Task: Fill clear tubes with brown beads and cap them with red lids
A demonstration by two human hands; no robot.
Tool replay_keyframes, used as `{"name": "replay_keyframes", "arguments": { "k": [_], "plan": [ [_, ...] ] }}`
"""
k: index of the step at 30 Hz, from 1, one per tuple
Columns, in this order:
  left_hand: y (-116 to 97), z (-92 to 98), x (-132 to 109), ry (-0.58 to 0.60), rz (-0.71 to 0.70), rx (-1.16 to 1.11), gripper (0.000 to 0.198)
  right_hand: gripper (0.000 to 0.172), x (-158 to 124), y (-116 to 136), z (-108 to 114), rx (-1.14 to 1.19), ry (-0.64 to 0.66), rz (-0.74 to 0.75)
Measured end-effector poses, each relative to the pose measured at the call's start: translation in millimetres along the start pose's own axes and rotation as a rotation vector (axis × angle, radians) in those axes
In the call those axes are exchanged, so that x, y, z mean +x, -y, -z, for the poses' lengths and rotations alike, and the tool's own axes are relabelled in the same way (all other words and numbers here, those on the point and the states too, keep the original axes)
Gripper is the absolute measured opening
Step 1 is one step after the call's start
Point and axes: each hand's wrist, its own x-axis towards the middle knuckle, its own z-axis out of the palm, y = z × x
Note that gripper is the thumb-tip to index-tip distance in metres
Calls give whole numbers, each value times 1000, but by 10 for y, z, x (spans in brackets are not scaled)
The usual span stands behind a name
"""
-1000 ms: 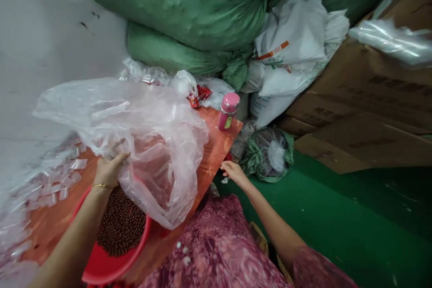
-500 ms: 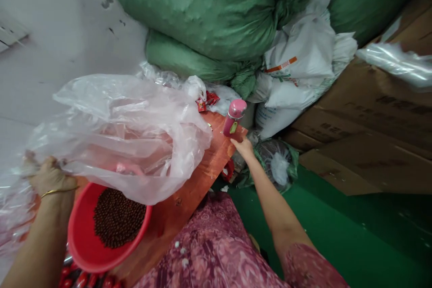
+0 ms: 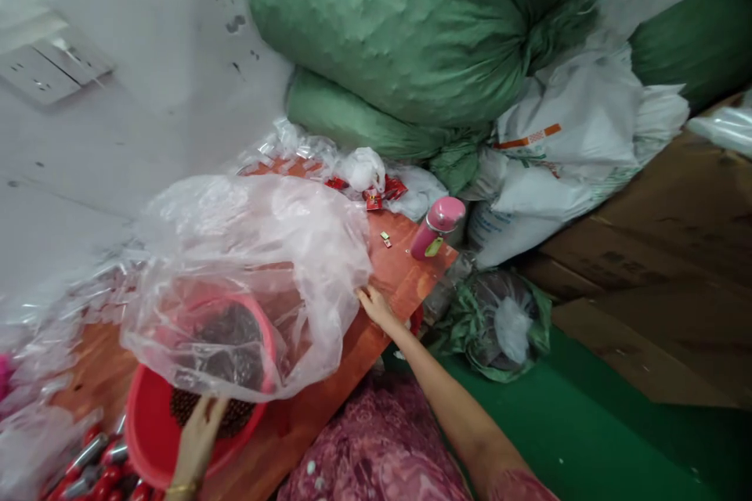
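A large clear plastic bag (image 3: 252, 282) lies crumpled over a red basin (image 3: 146, 438) that holds small dark brown beads (image 3: 235, 416). My left hand (image 3: 200, 427) reaches up from below, its fingers pinching the bag's lower edge above the basin. My right hand (image 3: 376, 305) rests on the reddish wooden table (image 3: 405, 266), fingers curled against the bag's right edge. A pink bottle (image 3: 438, 225) stands near the table's far corner.
Green sacks (image 3: 411, 23) and white sacks (image 3: 564, 141) are piled behind the table. Cardboard boxes (image 3: 663, 250) lean at right above a green floor (image 3: 587, 438). Small red packets (image 3: 376, 196) and clear wrappers (image 3: 64, 305) litter the table. Red-capped tubes (image 3: 99, 470) lie at bottom left.
My left hand has moved from the bag's left side to its lower edge. My right hand has come back from beside the pink bottle to the bag's right edge. The bag now covers the basin.
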Motion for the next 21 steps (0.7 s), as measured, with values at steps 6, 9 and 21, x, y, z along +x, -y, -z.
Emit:
{"name": "replay_keyframes", "arguments": {
  "k": [6,9,21],
  "plan": [
    [222,-470,-324,110,-450,206,60,38,-112,-162,41,18,-71,-60],
    [196,-525,-356,32,-455,243,57,45,38,-137,88,-58,-208,-65],
    [-645,-470,514,-114,203,-165,59,82,647,85,-368,-399,-332,55]
  ]
}}
